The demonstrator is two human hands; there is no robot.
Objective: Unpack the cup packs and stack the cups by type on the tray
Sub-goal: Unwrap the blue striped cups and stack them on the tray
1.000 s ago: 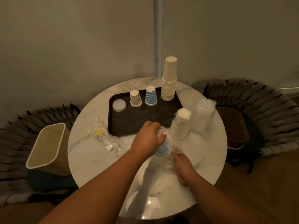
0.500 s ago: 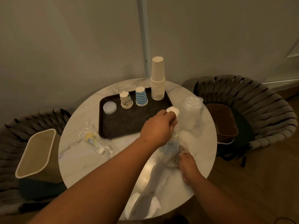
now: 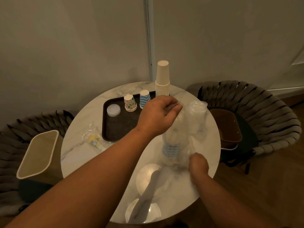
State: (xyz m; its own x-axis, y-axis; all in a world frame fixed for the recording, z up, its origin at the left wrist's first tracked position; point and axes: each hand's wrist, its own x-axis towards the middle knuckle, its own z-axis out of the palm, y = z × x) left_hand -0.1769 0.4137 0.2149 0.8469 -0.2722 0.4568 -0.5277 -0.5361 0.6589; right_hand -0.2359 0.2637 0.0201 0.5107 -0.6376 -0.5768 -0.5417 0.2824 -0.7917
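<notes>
A clear plastic cup pack [image 3: 174, 142] stands upright on the round marble table [image 3: 79, 153], with blue-striped cups showing low inside it. My left hand [image 3: 159, 116] pinches the wrap at the pack's top. My right hand [image 3: 198, 165] grips the wrap at its base. Behind it stands a second pack of clear cups [image 3: 197, 116]. The dark tray [image 3: 115, 129] holds a lid stack [image 3: 113, 110], a stack of patterned cups [image 3: 130, 102], a blue wavy cup stack [image 3: 144, 98] and a tall stack of plain cups [image 3: 162, 79].
An empty wrapper with a yellow label [image 3: 94, 139] lies left of the tray. A beige bin [image 3: 37, 155] sits on the woven chair at left. Another woven chair [image 3: 263, 119] at right holds a brown box [image 3: 227, 127]. A wall is close behind the table.
My left hand has risen from the pack's middle to its top, pulling the wrap upward and stretching it taller. My right hand stays at the base. The camera view has shifted.
</notes>
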